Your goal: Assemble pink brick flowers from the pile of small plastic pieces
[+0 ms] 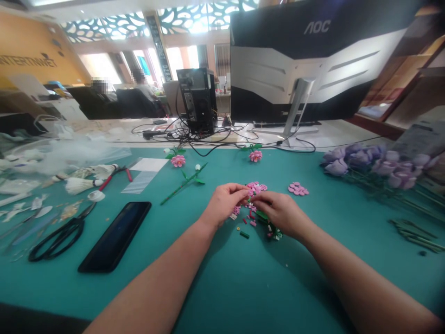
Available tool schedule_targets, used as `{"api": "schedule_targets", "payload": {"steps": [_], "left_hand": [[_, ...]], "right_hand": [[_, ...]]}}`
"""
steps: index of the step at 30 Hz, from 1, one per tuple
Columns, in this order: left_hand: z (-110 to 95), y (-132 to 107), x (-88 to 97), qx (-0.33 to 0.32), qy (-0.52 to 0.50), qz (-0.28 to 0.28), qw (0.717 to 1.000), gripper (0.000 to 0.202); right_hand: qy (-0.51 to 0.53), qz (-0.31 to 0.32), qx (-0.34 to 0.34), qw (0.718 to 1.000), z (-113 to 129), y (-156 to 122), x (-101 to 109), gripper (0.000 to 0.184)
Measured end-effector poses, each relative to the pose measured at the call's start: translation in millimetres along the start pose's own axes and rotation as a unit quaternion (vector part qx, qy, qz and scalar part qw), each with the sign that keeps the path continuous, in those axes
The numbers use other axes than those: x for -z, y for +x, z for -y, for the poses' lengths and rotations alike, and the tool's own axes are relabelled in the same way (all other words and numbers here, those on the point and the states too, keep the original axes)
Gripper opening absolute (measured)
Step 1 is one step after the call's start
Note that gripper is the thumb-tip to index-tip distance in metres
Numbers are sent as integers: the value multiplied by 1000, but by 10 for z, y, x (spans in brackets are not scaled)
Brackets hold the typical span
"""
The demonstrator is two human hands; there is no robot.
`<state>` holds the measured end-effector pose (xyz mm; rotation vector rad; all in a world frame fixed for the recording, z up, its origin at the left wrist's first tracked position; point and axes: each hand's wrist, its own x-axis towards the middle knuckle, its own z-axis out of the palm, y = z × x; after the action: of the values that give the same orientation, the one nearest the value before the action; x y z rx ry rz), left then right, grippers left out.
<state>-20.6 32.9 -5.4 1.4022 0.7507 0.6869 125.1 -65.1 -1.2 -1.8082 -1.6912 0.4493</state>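
The left hand [222, 204] and right hand [282, 214] meet fingertip to fingertip at the middle of the tabletop [243, 287], both pinching a pink brick flower [253, 188]. Loose small pieces [243, 223] lie beneath them. Pink discs [298, 189] sit just beside the right hand. A green stem [183, 183], phone [114, 235] and scissors [59, 236] lie toward the left edge, and purple flowers [375, 162] toward the right edge.

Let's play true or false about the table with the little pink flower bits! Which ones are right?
Both the left hand and the right hand pinch the pink pieces. True.
The phone lies right of the hands. False: it lies to their left.
The purple flowers lie at the right side of the mat. True.
The scissors rest on the phone. False: they lie beside it, apart.
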Motion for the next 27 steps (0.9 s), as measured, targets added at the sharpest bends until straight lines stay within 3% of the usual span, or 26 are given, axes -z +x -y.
{"api": "schedule_targets", "payload": {"steps": [4,9,12,15,21,24,27], "left_hand": [[-39,-58,-49,-17,31,22,999,19],[-104,-122,-101,-55,100,28,993,14],[-112,-113,-92,-57,106,37,992,21],[-88,-64,-46,-55,102,27,993,28],[-45,15,42,-72,95,-9,993,31],[-48,18,61,-78,96,-8,992,31],[-40,30,83,-84,105,-14,991,32]], "right_hand": [[132,-48,-40,989,-17,23,12,28],[147,-45,-60,986,-26,39,10,31],[122,-17,-59,991,-34,38,182,32],[43,3,-68,997,-125,4,499,28],[-138,-43,-185,972,-768,-149,1029,27],[-168,-41,-252,952,-1152,-234,1099,28],[-234,-25,-275,932,-1417,-303,1093,31]]}}
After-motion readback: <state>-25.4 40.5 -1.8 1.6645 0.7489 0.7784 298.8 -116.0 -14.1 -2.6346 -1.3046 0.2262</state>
